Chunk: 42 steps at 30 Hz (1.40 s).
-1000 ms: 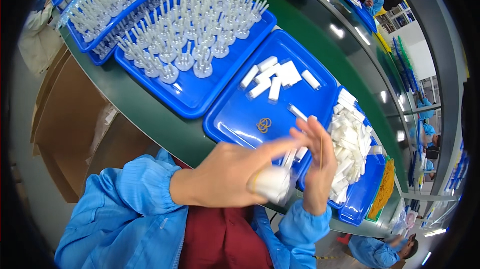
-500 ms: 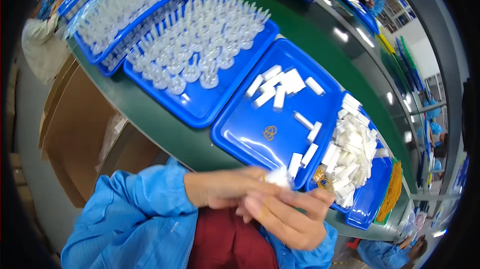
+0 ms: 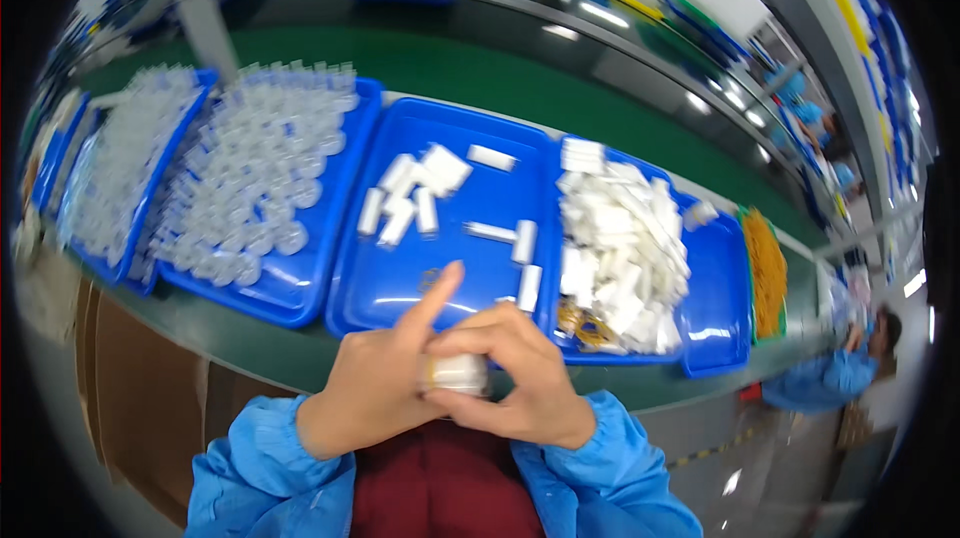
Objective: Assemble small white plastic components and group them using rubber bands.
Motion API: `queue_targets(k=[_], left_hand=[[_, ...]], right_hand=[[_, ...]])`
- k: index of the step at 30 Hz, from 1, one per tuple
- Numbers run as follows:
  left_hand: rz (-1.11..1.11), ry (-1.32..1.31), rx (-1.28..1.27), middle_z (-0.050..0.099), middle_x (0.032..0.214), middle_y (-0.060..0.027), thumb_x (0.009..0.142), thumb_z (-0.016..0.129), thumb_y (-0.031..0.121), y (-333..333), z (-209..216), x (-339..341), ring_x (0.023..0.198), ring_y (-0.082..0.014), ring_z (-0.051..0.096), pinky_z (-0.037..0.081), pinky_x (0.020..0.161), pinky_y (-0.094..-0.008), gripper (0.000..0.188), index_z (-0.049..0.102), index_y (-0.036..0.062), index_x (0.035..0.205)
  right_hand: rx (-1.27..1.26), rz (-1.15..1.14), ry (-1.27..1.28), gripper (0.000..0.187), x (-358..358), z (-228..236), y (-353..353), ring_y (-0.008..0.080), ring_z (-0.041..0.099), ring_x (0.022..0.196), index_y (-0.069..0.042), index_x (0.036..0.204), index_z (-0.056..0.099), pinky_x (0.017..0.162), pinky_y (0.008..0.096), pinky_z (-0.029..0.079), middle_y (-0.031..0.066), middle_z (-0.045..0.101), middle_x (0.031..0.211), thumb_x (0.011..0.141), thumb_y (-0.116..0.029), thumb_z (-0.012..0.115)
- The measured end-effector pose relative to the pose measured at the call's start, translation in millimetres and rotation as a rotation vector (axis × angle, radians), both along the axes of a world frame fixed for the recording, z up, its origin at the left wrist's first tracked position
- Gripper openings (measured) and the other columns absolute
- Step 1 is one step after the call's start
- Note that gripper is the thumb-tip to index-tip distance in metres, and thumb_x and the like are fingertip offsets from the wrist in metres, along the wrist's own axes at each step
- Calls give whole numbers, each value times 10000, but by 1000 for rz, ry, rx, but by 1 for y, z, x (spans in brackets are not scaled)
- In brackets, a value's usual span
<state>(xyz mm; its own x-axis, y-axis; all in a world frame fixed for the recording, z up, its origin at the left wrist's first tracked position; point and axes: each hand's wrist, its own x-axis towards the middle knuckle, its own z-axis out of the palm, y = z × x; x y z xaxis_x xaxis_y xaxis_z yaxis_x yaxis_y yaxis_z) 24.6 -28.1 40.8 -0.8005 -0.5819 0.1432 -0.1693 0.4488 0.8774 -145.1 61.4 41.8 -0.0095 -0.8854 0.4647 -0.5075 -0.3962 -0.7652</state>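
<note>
A small white rolled bundle [image 3: 460, 375] is between my hands, in front of the middle tray. My right hand [image 3: 525, 373] is closed round it, fingers above and thumb below. My left hand [image 3: 375, 383] is closed at its left end, with one finger stretched upward. A yellowish strip, like a rubber band, shows at that end; its path is partly hidden by the fingers. Beyond my hands, the blue tray [image 3: 450, 128] holds several white rectangular pieces [image 3: 425, 183] and a small coil of rubber bands [image 3: 430, 281].
Blue trays of clear plastic parts with upright stems [image 3: 250, 163] stand on the left. To the right are a heaped tray of white pieces [image 3: 620, 248], another blue tray [image 3: 712, 313] and a green-edged tray of rubber bands [image 3: 765, 273]. A cardboard box [image 3: 135, 378] stands below left. A co-worker [image 3: 830, 378] is far right.
The view has swung, so the trays sit more level and further left. My hands have drawn upright round the white bundle, and the yellow band no longer shows stretched across the fingers.
</note>
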Motion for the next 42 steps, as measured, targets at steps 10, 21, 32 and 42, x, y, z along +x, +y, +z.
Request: queue_targets(k=[10, 21, 32, 42], left_hand=[[-55, 390, 1222, 438, 1489, -206, 940, 432, 735, 12, 0, -21, 1411, -342, 408, 355, 1151, -476, 973, 278, -16, 1539], [430, 431, 520, 548, 1334, -148, 1008, 538, 372, -13, -19, 10, 1248, -244, 529, 404, 1053, -379, 557, 476, -21, 1397], [507, 399, 558, 642, 1149, -121, 964, 609, 158, -5, -7, -10, 1037, -178, 629, 483, 900, -318, 313, 582, -22, 1219], [590, 361, 463, 651, 1149, -116, 982, 601, 116, -16, -17, 6, 997, -168, 636, 490, 883, -304, 276, 600, -22, 1221]], right_hand=[[58, -163, 148, 332, 29, 6, 23, 355, 579, 927, -36, 1132, 574, 783, 407, 509, 172, 552, 1073, 836, -105, 709], [192, -979, 622, 551, -308, 43, 123, 292, 632, 1090, -22, 1371, 518, 939, 360, 500, 168, 636, 1201, 850, 16, 695], [594, -551, 747, 620, -419, -1, 66, 370, 600, 1137, -170, 1339, 575, 997, 429, 489, 169, 597, 1190, 772, -56, 797], [573, -651, 643, 489, -433, -14, 59, 350, 670, 1070, -65, 1218, 635, 905, 412, 532, 198, 689, 1151, 777, -159, 824]])
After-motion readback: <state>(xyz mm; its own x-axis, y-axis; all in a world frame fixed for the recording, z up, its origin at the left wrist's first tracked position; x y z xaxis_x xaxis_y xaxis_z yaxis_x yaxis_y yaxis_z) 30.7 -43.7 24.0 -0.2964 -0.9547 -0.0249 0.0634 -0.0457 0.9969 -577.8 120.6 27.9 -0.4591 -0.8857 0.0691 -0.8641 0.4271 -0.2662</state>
